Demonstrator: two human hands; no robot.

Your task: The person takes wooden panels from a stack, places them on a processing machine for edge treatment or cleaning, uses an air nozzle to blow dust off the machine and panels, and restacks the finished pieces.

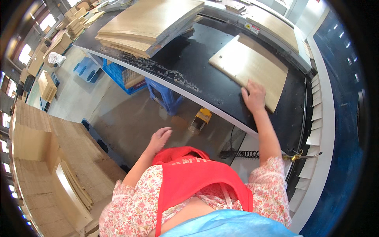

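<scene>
Resting flat under right hand (pixel 254 96) fingers: wooden board (pixel 248 67).

A black machine table (pixel 221 85) carries a single wooden panel (pixel 248 67) and stacked panels (pixel 150 23).

Right hand (pixel 254 96) flat on the panel (pixel 248 65) on the desk (pixel 197 67), stack (pixel 152 23) to its left, left hand (pixel 160 138) off the desk.
</scene>
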